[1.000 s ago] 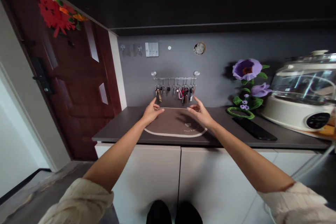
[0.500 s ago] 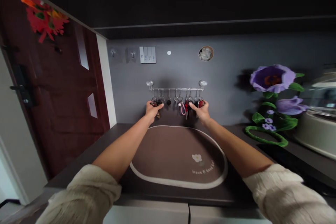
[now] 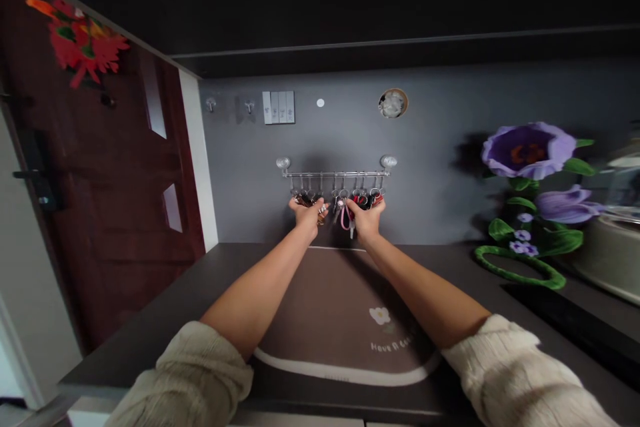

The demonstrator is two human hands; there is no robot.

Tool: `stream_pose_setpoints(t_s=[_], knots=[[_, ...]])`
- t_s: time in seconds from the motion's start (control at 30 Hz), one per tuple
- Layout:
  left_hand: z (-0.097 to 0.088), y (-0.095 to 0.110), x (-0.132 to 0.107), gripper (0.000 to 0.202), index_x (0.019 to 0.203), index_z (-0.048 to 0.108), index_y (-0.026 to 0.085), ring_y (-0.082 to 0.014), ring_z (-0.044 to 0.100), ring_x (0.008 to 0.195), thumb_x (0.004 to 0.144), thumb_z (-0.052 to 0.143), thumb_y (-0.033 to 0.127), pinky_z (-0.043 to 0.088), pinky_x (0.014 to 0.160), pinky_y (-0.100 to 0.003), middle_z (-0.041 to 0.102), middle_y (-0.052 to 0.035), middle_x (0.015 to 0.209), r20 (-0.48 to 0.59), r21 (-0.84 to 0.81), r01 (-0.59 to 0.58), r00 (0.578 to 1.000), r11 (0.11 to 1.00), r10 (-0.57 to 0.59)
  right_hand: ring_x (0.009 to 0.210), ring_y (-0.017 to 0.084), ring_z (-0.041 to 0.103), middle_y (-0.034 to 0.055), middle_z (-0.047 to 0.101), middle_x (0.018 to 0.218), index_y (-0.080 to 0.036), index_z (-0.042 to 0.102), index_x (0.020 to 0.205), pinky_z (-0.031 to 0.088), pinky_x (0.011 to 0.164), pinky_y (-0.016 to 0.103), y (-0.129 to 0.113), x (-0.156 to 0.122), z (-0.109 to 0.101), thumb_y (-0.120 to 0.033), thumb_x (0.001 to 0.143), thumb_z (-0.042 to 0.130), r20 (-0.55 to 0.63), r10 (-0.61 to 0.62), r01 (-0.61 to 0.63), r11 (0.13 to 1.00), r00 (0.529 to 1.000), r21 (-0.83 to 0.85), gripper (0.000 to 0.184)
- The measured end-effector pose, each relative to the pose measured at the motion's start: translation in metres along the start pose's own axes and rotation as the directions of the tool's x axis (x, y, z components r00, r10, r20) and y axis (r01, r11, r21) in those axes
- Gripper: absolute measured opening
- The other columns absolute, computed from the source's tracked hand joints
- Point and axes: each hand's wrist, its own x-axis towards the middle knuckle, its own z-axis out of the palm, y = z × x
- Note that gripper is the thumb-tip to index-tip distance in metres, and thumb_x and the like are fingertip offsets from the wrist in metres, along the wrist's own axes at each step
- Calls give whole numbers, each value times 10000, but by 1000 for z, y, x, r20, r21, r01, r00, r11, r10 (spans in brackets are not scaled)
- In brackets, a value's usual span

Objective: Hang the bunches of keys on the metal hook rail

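Note:
A chrome key rack point(image 3: 334, 173) hangs on the grey wall, with several key bunches point(image 3: 343, 203) dangling from its hooks. My left hand point(image 3: 307, 211) is raised to the left end of the rack, fingers closed around the keys hanging there. My right hand point(image 3: 367, 215) is up at the right end, fingers curled around the keys with red tags. A pink loop and a few keys show between the two hands. Below my arms a brown oval mat point(image 3: 330, 320) with a white border lies on the dark counter.
Purple felt flowers point(image 3: 530, 200) stand on the counter point(image 3: 165, 320) at the right, with a white appliance point(image 3: 607, 260) at the far right edge. A dark red door point(image 3: 100, 200) with a red decoration is at the left. Wall switches point(image 3: 279, 107) sit above the rack.
Both hands left the far edge of the mat and rose to the key rack, then moved inward along it and closed on the keys. The view came closer to the wall.

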Motion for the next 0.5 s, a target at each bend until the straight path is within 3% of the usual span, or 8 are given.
stream_pose_setpoints(t_s=[0.17,0.37,0.5], knots=[[0,16,-3,459,877,234,243,-83,551,461,667,610,83,398,403,-154,511,64,658,-9,-42,20,1000,999,-20,811,143,560,47,539,1011,-214,307,1091,463,710,270,-19,1,-10,-312,539,651,-11,118,-118,993,993,-11,657],[7,44,-2,433,885,250,235,-75,540,452,682,589,58,406,419,-169,516,62,653,-49,-65,50,997,997,-53,688,100,547,6,538,914,-226,307,1049,464,603,213,-44,-2,-6,-227,567,596,-55,157,-156,987,986,35,562],[21,60,6,415,919,284,222,-68,536,451,686,571,31,420,439,-177,515,59,644,-18,-4,37,999,999,-37,654,81,522,0,520,899,-230,282,1029,452,561,187,-55,4,2,-200,594,562,-90,132,-130,991,987,30,519]])
